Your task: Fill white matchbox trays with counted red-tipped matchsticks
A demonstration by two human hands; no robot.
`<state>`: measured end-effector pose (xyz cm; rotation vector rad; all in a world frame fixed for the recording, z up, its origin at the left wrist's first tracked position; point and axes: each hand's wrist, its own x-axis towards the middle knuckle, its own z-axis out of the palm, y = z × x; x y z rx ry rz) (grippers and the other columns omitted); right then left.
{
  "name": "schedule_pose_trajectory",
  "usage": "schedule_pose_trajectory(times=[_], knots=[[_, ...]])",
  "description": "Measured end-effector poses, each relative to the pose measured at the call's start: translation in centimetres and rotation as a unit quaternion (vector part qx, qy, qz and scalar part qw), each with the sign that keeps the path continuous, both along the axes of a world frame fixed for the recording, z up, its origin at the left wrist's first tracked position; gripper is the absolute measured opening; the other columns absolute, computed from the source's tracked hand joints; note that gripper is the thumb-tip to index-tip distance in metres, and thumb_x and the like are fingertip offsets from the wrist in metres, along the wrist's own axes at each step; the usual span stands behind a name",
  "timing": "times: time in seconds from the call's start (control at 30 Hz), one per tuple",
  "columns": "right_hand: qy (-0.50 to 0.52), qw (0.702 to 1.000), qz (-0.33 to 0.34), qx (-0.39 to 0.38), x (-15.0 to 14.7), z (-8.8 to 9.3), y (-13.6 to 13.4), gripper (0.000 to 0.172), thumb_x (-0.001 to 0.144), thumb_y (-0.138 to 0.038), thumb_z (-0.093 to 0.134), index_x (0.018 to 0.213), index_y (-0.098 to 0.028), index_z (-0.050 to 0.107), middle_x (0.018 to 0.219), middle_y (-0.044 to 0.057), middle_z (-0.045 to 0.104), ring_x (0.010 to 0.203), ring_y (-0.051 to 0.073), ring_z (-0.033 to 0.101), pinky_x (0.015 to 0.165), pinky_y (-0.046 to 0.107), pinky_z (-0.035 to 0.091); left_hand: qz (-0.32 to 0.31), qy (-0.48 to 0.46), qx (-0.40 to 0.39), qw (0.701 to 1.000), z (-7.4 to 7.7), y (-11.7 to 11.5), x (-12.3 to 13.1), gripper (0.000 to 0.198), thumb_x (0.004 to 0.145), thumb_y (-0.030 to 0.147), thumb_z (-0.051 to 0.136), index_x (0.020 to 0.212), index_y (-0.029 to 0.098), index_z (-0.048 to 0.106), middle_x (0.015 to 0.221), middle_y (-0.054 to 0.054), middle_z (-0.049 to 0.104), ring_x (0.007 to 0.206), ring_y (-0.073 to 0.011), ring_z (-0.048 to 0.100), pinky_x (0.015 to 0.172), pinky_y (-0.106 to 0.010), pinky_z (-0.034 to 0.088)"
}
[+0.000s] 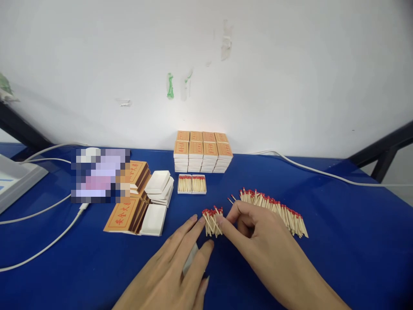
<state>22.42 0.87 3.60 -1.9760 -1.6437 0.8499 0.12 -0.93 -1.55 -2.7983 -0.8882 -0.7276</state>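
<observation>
A small bunch of red-headed matches lies on the blue table between my two hands. My left hand reaches in from the left, with two fingertips at the bunch's edge. A white matchbox tray is in this hand, mostly hidden by the fingers. On the other side, my right hand is curled, thumb and forefinger close together at matches on the bunch's right edge. Behind it spreads a larger pile of loose matches. Two filled matchbox trays sit side by side farther back.
Stacked orange-labelled matchboxes stand by the white wall. At left are flattened orange sleeves, several white trays, a blurred-out device and a white cable. Another cable crosses the back right.
</observation>
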Motion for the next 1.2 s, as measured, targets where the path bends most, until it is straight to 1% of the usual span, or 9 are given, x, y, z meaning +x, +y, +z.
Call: schedule_pose_trajectory(times=[0.23, 0.37, 0.5, 0.7, 0.83, 0.9, 0.97, 1.1, 1.2], knots=[[-0.05, 0.998, 0.018, 0.017, 0.2, 0.3, 0.0, 0.042, 0.097, -0.054, 0.062, 0.065, -0.028, 0.061, 0.055, -0.004, 0.051, 0.055, 0.016, 0.048, 0.056, 0.032, 0.035, 0.0, 0.005, -0.003, 1.0, 0.0, 0.0, -0.1, 0.051, 0.101, 0.003, 0.05, 0.15, 0.002, 0.065, 0.159, -0.031, 0.065, 0.15, -0.0409, 0.064, 0.112, -0.05, 0.065], [-0.081, 0.996, 0.002, 0.043, 1.1, 0.2, 0.1, 0.044, 0.101, -0.056, 0.058, 0.068, -0.028, 0.063, 0.055, -0.004, 0.052, 0.054, 0.016, 0.05, 0.055, 0.033, 0.035, 0.002, 0.013, 0.003, 1.0, 0.5, 0.0, -0.1, 0.049, 0.102, 0.006, 0.051, 0.148, 0.004, 0.067, 0.16, -0.03, 0.065, 0.152, -0.0406, 0.062, 0.111, -0.05, 0.065], [-0.113, 0.993, 0.016, 0.037, 1.3, 0.0, 0.1, 0.04, 0.101, -0.055, 0.059, 0.072, -0.029, 0.068, 0.056, -0.004, 0.054, 0.055, 0.017, 0.053, 0.056, 0.033, 0.034, 0.008, 0.04, 0.003, 0.999, 0.7, 0.1, -0.2, 0.051, 0.1, 0.009, 0.051, 0.149, 0.003, 0.066, 0.16, -0.03, 0.065, 0.154, -0.0417, 0.059, 0.111, -0.052, 0.065], [-0.1, 0.994, 0.035, 0.033, 1.2, 0.1, 0.1, 0.037, 0.104, -0.053, 0.056, 0.079, -0.03, 0.072, 0.058, -0.004, 0.055, 0.056, 0.018, 0.053, 0.057, 0.032, 0.036, 0.011, 0.043, -0.001, 0.999, 0.6, 0.3, -0.2, 0.055, 0.099, 0.007, 0.049, 0.152, 0.003, 0.064, 0.162, -0.027, 0.064, 0.153, -0.0384, 0.061, 0.111, -0.048, 0.065], [-0.152, 0.987, -0.016, 0.058, 2.0, 0.5, 0.7, 0.042, 0.107, -0.057, 0.055, 0.081, -0.03, 0.072, 0.057, -0.004, 0.057, 0.056, 0.019, 0.056, 0.059, 0.033, 0.035, 0.016, 0.029, 0.007, 0.999, 0.5, 0.2, -0.1, 0.049, 0.101, 0.008, 0.05, 0.147, 0.004, 0.065, 0.159, -0.03, 0.066, 0.15, -0.0403, 0.064, 0.107, -0.051, 0.068], [-0.204, 0.976, -0.053, 0.048, 2.2, 0.6, 1.1, 0.036, 0.107, -0.056, 0.059, 0.087, -0.031, 0.076, 0.059, -0.004, 0.061, 0.059, 0.021, 0.062, 0.06, 0.034, 0.035, 0.015, 0.018, 0.01, 1.0, 0.5, 0.2, -0.1, 0.047, 0.101, 0.007, 0.05, 0.145, 0.005, 0.066, 0.158, -0.032, 0.066, 0.148, -0.042, 0.066, 0.104, -0.053, 0.069], [-0.259, 0.963, -0.075, 0.027, 2.1, 0.7, 1.4, 0.024, 0.105, -0.053, 0.066, 0.098, -0.033, 0.079, 0.064, -0.004, 0.069, 0.064, 0.025, 0.069, 0.062, 0.034, 0.033, 0.014, 0.019, 0.012, 1.0, 0.3, 0.1, -0.2, 0.046, 0.1, 0.007, 0.051, 0.144, 0.004, 0.066, 0.157, -0.035, 0.065, 0.147, -0.0442, 0.066, 0.101, -0.055, 0.07], [-0.329, 0.943, -0.056, 0.012, 1.8, 0.2, 1.4, 0.02, 0.106, -0.049, 0.07, 0.114, -0.034, 0.079, 0.074, -0.002, 0.079, 0.073, 0.032, 0.077, 0.062, 0.034, 0.029, 0.008, 0.03, 0.018, 0.999, 0.2, 0.1, -0.3, 0.047, 0.099, 0.008, 0.053, 0.143, 0.003, 0.066, 0.156, -0.037, 0.065, 0.146, -0.0468, 0.066, 0.1, -0.057, 0.07], [-0.335, 0.942, -0.029, 0.011, 1.8, -0.1, 1.2, 0.016, 0.109, -0.043, 0.067, 0.107, -0.032, 0.078, 0.071, -0.002, 0.077, 0.073, 0.031, 0.078, 0.06, 0.034, 0.028, 0.016, 0.031, 0.02, 0.999, 0.1, 0.1, -0.4, 0.046, 0.099, 0.01, 0.053, 0.144, 0.004, 0.066, 0.155, -0.036, 0.066, 0.144, -0.0464, 0.069, 0.099, -0.056, 0.071]])
